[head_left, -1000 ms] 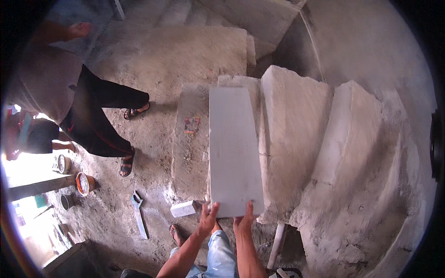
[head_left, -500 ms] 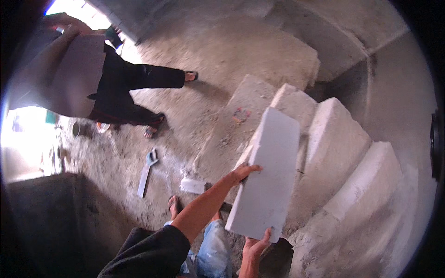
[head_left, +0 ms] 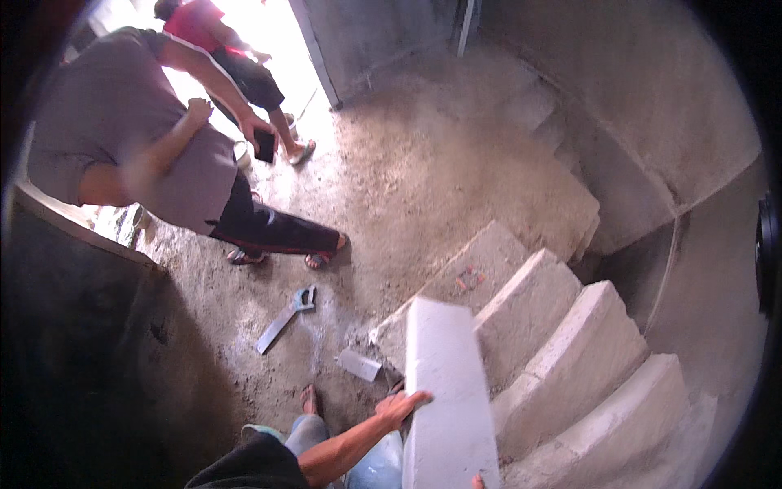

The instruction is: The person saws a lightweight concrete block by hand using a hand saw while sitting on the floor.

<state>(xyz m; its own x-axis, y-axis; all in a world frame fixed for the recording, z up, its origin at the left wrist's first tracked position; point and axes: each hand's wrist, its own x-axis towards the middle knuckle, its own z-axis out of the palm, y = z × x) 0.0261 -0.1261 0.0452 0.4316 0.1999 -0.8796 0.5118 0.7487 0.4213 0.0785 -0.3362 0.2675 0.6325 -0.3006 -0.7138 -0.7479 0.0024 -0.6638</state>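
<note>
A long white block [head_left: 448, 391], apparently lightweight concrete, is held in front of me and slants along the side of the stairs. My left hand [head_left: 403, 407] grips its left edge, the thumb lying over the face. Of my right hand [head_left: 478, 482] only a fingertip shows at the picture's lower edge, against the block's near end; the rest is out of view. Concrete steps [head_left: 562, 350] rise just right of the block. On the floor left of it lie a small white block piece [head_left: 358, 365] and a handsaw [head_left: 285, 319] with a grey-blue handle.
A person in a grey shirt [head_left: 138, 122] stands at the upper left with a dark phone [head_left: 264, 145]. Behind, another person in red [head_left: 199, 24] is by the bright doorway. A dark low wall [head_left: 73, 326] borders the left; a curved wall [head_left: 717, 269] borders the right.
My view has shifted. The block has swung more upright in the picture and lower, its near end now past the lower edge. The grey-shirted person has turned, and the red-clad person has come into view.
</note>
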